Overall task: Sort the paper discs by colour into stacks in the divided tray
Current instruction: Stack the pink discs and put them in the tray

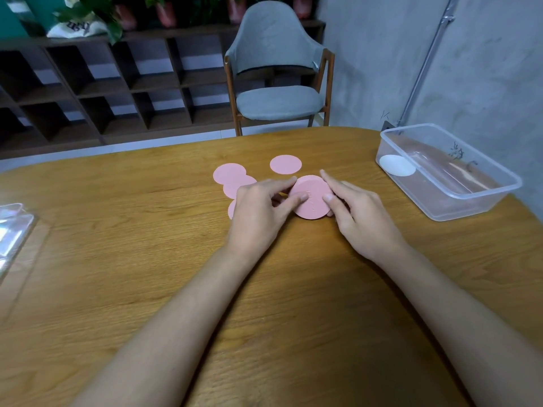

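Both hands hold a pink paper disc stack (313, 198) just above the wooden table (147, 245). My left hand (258, 210) pinches its left edge between thumb and fingers. My right hand (355, 212) grips its right edge, index finger stretched along the rim. One loose pink disc (285, 164) lies behind the stack. Further pink discs (229, 173) overlap to the left, partly hidden under my left hand. The clear divided tray (482, 201) stands at the right with a white disc (396, 169) in its near-left compartment.
A clear plastic lid or bag (13, 230) lies at the table's left edge. Behind the table stand a grey chair (279, 71) and a dark shelf unit (102, 83). A concrete wall rises close behind the tray.
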Tool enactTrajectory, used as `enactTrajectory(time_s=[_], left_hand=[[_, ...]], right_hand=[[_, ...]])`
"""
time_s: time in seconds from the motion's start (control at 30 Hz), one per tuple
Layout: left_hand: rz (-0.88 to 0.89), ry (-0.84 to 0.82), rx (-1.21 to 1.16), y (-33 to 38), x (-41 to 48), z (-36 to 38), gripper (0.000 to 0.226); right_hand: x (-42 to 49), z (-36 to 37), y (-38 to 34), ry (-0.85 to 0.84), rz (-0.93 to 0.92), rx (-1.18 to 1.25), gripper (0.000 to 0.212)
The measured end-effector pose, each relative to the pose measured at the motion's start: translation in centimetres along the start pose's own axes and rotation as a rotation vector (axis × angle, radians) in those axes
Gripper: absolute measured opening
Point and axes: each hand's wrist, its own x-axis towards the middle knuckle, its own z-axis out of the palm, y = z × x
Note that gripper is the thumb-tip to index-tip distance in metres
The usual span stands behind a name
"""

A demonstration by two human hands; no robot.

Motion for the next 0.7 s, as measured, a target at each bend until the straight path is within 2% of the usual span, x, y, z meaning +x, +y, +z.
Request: enactTrajectory(time_s=[0.1, 0.17, 0.27, 0.33, 0.53, 0.6, 0.7], left_hand=[[-0.011, -0.076, 0.0, 0.0, 0.6, 0.0, 0.035], [-0.025, -0.07, 0.03, -0.5, 1.6, -0.1, 0.034], [-0.031, -0.129, 0.215, -2.2, 3.6, 0.0, 0.038], [-0.032, -0.233, 0.327, -3.2, 4.7, 0.2, 0.044], [-0.114, -0.419, 0.421, -3.7, 7.8, 0.9, 0.069], [-0.171, -0.481, 0.437, -4.2, 8.6, 1.0, 0.066], [-0.158, -0.467, 0.463, -4.5, 8.9, 0.8, 0.048]], right_hand=[[0.1, -0.3, 0.2, 0.058, 0.034, 0.045, 0.043], [0.2, -0.5, 0.4, 0.097, 0.083, 0.062, 0.041], [0.3, -0.6, 0.8, 0.141, 0.129, 0.05, 0.041], [0.4, -0.6, 1.0, 0.16, 0.151, 0.044, 0.041], [0.6, -0.5, 1.4, 0.202, 0.169, 0.053, 0.04], [0.6, -0.4, 1.5, 0.192, 0.18, 0.05, 0.041], [0.5, -0.4, 1.3, 0.191, 0.185, 0.047, 0.041]])
